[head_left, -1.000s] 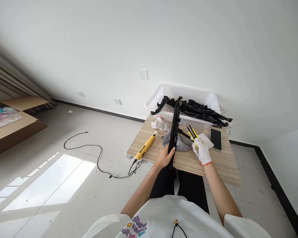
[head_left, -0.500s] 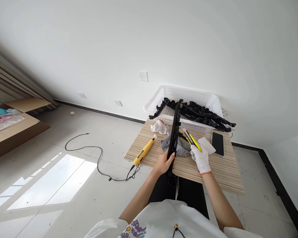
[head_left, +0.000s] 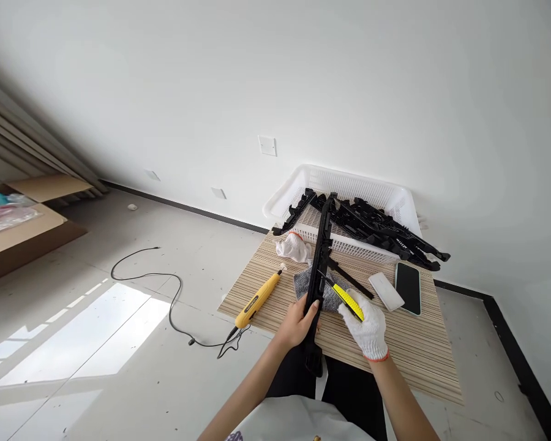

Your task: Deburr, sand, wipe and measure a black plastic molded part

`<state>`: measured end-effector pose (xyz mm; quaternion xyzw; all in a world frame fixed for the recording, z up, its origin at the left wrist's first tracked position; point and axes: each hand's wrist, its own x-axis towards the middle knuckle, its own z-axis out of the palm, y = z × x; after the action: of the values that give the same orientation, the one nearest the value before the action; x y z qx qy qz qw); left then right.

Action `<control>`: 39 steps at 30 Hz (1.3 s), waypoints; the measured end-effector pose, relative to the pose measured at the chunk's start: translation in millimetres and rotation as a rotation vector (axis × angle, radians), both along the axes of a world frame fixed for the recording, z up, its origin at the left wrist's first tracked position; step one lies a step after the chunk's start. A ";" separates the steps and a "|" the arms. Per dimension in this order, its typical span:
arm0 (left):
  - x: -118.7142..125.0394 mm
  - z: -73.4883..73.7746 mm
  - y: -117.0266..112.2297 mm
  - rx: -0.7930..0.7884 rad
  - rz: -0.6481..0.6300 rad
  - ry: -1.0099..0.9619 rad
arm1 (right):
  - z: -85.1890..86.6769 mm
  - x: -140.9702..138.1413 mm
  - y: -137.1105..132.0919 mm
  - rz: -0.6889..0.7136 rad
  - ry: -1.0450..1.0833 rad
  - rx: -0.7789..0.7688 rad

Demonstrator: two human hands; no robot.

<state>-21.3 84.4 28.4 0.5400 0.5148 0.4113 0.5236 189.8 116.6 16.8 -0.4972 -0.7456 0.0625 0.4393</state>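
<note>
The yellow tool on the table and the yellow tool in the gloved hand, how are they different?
The table tool lies on the tabletop, while the held tool is gripped in the gloved right hand. The table tool has a black cord at its near end; no cord shows on the held tool. The table tool is orange-yellow, the held tool a brighter lemon yellow. Both are long and narrow.

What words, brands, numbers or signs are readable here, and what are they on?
Nothing reads clearly.
Yellow tool: lettering on its dark label, too small to read.
White shirt: purple print, cut off by the picture's edge.
Black parts in the basket: pale marks, too small to make out.
</note>
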 end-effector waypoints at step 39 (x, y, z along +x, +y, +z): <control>3.3 2.7 -5.0 0.034 0.046 0.002 | 27.9 -15.5 -3.9 -0.068 -0.130 -0.105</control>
<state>-17.9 79.5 31.0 0.5373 0.5203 0.4316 0.5043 174.3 112.7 44.7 -0.5475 -0.7510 0.0544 0.3651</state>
